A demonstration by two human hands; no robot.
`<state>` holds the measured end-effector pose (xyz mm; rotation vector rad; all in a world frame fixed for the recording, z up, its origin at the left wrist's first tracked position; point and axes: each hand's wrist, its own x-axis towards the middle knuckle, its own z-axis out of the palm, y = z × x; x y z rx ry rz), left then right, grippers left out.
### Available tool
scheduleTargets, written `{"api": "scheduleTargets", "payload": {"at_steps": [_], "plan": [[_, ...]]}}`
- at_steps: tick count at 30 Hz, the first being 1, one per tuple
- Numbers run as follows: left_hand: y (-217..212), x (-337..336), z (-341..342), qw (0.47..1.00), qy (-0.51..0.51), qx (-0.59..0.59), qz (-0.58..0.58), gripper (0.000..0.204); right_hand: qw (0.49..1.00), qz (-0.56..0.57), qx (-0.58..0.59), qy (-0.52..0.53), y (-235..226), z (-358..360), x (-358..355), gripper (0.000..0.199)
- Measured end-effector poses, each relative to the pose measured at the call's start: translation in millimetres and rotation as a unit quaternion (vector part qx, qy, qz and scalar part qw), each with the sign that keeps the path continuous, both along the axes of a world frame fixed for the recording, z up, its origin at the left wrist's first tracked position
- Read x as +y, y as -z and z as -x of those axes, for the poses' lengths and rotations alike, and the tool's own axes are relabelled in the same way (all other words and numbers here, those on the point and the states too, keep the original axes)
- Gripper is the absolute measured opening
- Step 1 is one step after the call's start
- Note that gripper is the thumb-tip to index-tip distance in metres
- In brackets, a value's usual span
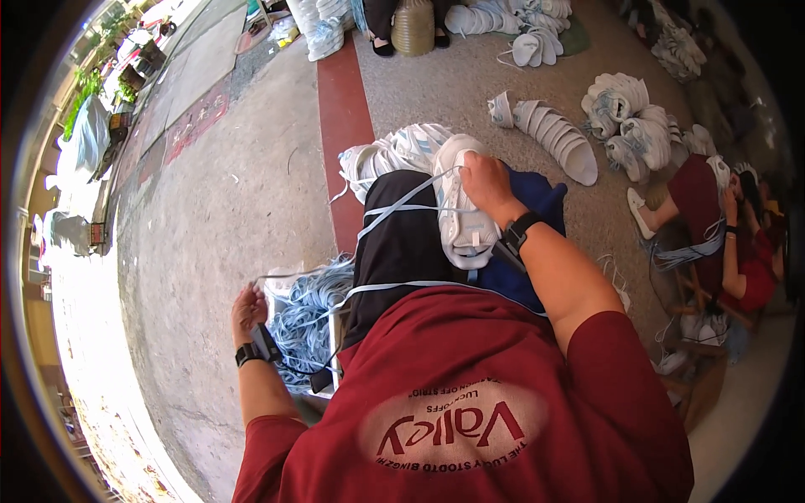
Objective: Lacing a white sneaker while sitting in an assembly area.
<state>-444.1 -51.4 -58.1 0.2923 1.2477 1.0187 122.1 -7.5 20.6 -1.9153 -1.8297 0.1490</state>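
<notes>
My right hand (485, 180), pinched on the pale-blue lace (428, 182), is nearer to the white shoe (457, 201) at its eight o'clock, long axis twelve-to-six, while for my left hand (249, 310) I cannot tell the grip.

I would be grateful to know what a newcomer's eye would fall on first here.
Probably the white shoe over the person's lap, near the centre. Next might come the blue laces heaped in a white bin on the person's left, then the curved row of nested white shoe parts at upper right.
</notes>
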Motion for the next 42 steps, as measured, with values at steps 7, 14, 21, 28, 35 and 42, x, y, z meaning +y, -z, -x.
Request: {"api": "scheduleTargets", "payload": {"at_steps": [7,14,21,28,35,42], "plan": [[-56,-14,-212,0.866,0.451,0.203,-0.067,0.005,1.0,0.011,0.026,-0.002,-3,5,-5,0.016],[-94,-14,-208,0.719,0.643,0.256,-0.057,0.014,0.999,-0.005,0.053,0.007,0,-2,-8,0.015],[-128,51,-266,0.961,0.127,-0.123,-0.212,0.009,0.976,-0.004,0.208,-0.062,-10,-9,-19,0.012],[-94,70,-394,0.901,0.376,-0.036,-0.213,0.004,0.979,-0.107,0.125,-0.117,-10,-5,-41,0.01],[-76,86,-424,0.909,0.33,0.073,-0.242,0.01,0.979,-0.09,0.165,-0.086,-1,-7,-40,0.022],[-62,78,-431,0.846,0.287,0.278,-0.353,0.01,0.976,-0.072,0.188,-0.081,0,-9,-40,0.024]]}}
